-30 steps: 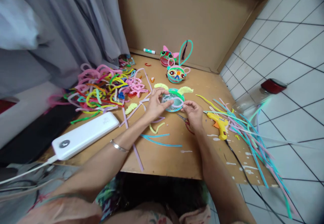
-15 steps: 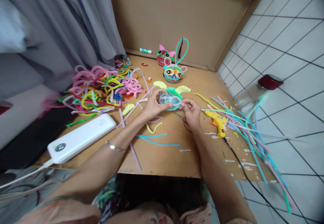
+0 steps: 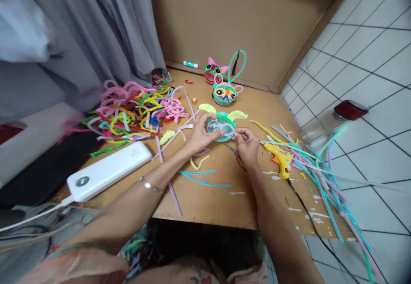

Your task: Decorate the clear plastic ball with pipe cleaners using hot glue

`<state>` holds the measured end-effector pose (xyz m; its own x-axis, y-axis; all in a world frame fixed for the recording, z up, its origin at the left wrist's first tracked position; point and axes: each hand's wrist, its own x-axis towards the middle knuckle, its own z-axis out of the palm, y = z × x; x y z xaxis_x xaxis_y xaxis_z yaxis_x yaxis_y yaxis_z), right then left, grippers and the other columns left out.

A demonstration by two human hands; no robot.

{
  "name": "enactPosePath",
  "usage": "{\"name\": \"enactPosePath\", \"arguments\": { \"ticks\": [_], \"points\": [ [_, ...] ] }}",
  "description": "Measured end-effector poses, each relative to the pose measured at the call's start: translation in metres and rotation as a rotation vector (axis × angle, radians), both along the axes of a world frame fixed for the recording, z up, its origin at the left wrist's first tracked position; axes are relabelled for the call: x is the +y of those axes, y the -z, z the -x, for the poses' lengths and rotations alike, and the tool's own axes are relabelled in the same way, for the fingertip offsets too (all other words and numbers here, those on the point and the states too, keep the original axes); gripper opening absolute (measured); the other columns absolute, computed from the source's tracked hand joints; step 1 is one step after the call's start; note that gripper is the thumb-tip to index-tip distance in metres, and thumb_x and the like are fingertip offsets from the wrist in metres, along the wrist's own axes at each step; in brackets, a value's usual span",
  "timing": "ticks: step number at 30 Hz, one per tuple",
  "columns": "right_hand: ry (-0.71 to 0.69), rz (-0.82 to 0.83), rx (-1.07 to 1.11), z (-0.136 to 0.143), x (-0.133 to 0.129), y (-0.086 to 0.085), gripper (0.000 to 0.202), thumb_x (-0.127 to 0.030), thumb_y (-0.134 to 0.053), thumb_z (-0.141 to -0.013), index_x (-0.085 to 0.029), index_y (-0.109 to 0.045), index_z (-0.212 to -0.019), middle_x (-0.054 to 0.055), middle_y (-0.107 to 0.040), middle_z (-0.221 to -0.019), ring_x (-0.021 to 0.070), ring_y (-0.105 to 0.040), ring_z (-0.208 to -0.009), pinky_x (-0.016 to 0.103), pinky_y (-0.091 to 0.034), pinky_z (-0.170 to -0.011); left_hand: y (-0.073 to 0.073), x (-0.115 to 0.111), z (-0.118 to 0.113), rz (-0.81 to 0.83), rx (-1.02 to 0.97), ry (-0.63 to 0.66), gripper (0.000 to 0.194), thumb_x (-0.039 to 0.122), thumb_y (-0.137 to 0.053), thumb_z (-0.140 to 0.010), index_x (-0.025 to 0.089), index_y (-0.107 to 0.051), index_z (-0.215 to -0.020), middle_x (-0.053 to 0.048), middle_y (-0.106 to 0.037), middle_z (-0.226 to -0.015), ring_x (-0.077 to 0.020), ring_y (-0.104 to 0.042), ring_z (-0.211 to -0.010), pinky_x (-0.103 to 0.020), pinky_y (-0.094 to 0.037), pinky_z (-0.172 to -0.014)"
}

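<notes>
A clear round ball (image 3: pixel 213 124) with teal and green bands and two pale yellow ear-like pieces (image 3: pixel 238 115) is at the middle of the table. Around its left side curve the fingers of my left hand (image 3: pixel 202 134), the thumb pressing a lilac loop (image 3: pixel 228 128) against its front. My right hand (image 3: pixel 247 145) pinches the right end of that loop. Partly hidden behind my right hand lie red-handled scissors (image 3: pixel 238 158).
Two decorated balls (image 3: pixel 224 94) stand behind. A pipe-cleaner heap (image 3: pixel 128 108) and white power bank (image 3: pixel 109 170) lie left; a yellow glue gun (image 3: pixel 280 158), more stems (image 3: pixel 321 170) and a clear jar (image 3: pixel 321 123) are right. Blue stems (image 3: pixel 205 178) lie nearer me.
The whole view has shifted, so the table and objects appear slightly farther right. Both hands keep their hold on the ball and loop, with little other visible change.
</notes>
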<state>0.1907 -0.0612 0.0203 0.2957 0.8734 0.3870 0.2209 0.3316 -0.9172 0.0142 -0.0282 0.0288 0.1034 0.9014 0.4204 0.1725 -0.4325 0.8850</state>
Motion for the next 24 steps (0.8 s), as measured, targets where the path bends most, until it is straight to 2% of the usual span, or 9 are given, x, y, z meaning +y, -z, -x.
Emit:
{"name": "enactPosePath", "arguments": {
  "ticks": [8, 24],
  "points": [
    [0.0, 0.002, -0.046, -0.0012, -0.0033, -0.0028, 0.011, -0.031, -0.064, -0.077, -0.02, -0.067, -0.081, 0.001, -0.067, -0.076, 0.017, -0.066, -0.068, 0.031, -0.054, -0.069, -0.0041, -0.0047, -0.0034, -0.022, 0.036, -0.048, 0.039, 0.026, -0.076, -0.066, 0.023, -0.059, -0.101, -0.004, -0.056, -0.107, -0.0228, -0.056, -0.105, -0.036, -0.047, -0.094],
    [0.024, 0.002, -0.081, -0.0048, -0.0014, 0.0, 0.013, -0.032, -0.065, -0.076, -0.019, -0.066, -0.079, 0.003, -0.07, -0.08, 0.0162, -0.065, -0.071, 0.031, -0.055, -0.073, -0.0025, -0.0023, -0.0046, 0.052, 0.014, -0.045, 0.05, 0.022, -0.079, -0.058, 0.021, -0.052, -0.1, -0.005, -0.055, -0.11, -0.0248, -0.054, -0.109, -0.039, -0.044, -0.098]
  ]
}}
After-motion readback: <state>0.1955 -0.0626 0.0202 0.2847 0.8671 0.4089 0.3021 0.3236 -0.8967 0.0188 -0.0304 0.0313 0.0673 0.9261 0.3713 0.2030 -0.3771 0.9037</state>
